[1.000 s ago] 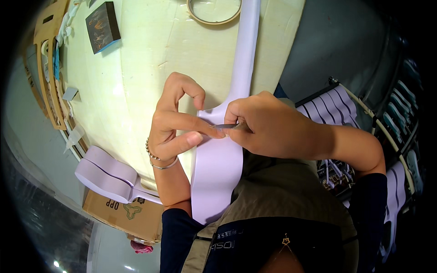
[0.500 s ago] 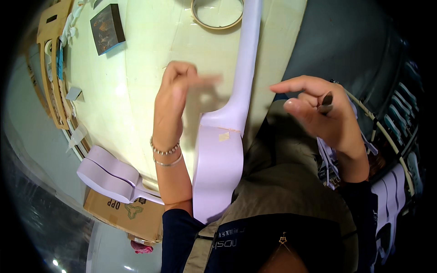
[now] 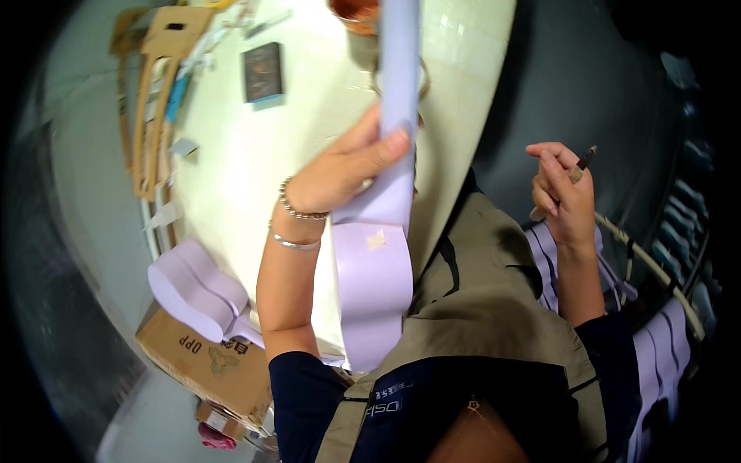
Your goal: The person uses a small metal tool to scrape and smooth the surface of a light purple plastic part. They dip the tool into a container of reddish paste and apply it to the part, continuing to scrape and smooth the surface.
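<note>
Now that the left grip (image 3: 347,166) is wrapping the neck (image 3: 398,77) of the lilac instrument (image 3: 374,297), the curled right grip (image 3: 567,191) is holding a small blade (image 3: 587,157) aside, apparently suspending blade work.

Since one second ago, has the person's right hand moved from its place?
Yes, the right hand has moved to the right: its fingertips were at the lilac ukulele, inside the worktable's right edge; now the whole hand is beyond that edge.
</note>
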Available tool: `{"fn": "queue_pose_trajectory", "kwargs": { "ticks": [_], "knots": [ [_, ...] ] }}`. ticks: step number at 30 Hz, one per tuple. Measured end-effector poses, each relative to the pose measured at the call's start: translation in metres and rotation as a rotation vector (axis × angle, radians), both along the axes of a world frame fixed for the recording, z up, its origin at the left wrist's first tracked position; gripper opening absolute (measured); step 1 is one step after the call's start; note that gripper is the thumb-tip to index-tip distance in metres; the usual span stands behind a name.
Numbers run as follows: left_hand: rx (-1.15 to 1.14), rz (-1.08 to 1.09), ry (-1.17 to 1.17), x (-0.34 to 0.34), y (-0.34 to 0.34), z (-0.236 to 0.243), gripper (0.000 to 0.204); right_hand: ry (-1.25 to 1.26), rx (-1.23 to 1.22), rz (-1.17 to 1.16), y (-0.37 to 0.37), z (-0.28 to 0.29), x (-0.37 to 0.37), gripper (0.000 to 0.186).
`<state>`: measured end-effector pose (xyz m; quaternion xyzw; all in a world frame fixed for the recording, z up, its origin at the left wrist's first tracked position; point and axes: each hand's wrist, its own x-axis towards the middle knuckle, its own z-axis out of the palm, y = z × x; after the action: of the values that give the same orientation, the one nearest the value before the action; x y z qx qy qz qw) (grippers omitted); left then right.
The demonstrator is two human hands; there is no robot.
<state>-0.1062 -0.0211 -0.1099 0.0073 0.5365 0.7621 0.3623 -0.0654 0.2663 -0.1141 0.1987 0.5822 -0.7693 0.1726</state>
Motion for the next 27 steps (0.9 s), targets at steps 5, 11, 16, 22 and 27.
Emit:
{"fn": "queue_pose_trajectory", "kwargs": {
  "ticks": [5,11,16,22,27],
  "knots": [
    [-0.188,0.639,0.554,0.015,-0.079,0.107,0.041,0.063,-0.038,0.121,-0.017,-0.015,0.000,0.022],
    [-0.282,1.474,0.731,0.083,-0.105,0.125,0.037,-0.087,-0.172,0.187,-0.056,-0.068,-0.011,0.030],
    [-0.295,1.774,0.637,0.144,-0.069,0.130,0.042,-0.145,-0.382,0.325,-0.077,-0.090,-0.019,0.024],
    [-0.124,2.073,0.707,0.153,-0.014,0.136,0.052,-0.154,-0.460,0.482,-0.094,-0.103,-0.048,0.026],
    [-0.299,2.088,0.799,0.163,0.008,0.141,0.060,-0.272,-0.475,0.578,-0.095,-0.110,-0.067,0.024]
  ]
}}
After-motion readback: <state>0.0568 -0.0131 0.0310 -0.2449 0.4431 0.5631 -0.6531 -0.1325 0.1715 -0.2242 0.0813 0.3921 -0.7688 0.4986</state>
